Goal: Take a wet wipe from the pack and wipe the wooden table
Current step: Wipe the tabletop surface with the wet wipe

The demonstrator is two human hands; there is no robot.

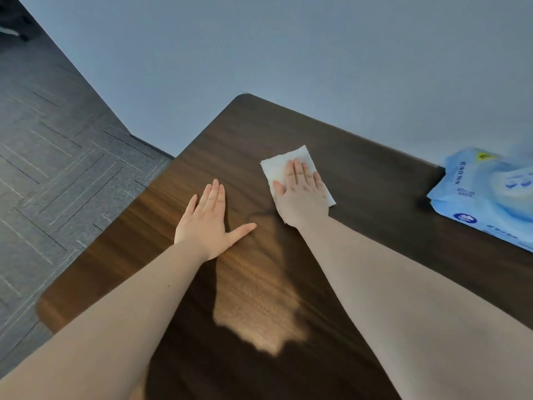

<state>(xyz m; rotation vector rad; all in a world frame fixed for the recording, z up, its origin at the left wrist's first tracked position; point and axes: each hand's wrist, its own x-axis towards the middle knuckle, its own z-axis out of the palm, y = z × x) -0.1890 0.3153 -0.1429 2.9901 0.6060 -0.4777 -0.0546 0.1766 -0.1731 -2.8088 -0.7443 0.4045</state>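
The right hand (pixel 301 194) lies flat on a white wipe (pixel 278 168). The fingers are straight and close together, and the palm presses the wipe down on the counter (pixel 375 180). The hand does not pinch or grip the wipe; it only covers it. The wipe is spread out, almost square, and its far corners and left side stick out past the fingers. A small bit of it shows by the right side of the wrist too.

The left hand (pixel 209 220) lies flat on the counter as well, palm down, holding nothing. Its fingers are straight and together, and the thumb points out to the right, toward the right arm. The two hands are near each other but do not touch. The left hand is closer to the person than the right hand.

The counter is dark brown wood with lines in it and has a round corner at the far end. A bright patch of light shines on the wood between the two bare arms.

The pack (pixel 487 194) is light blue and sits at the right edge of the counter, well apart from the wipe. Part of it runs out of the picture. It looks blurry, so the words on it cannot be read.

Behind the counter is a plain grey wall (pixel 288 53). On the left is a grey floor (pixel 52 157) with thin lines in it.
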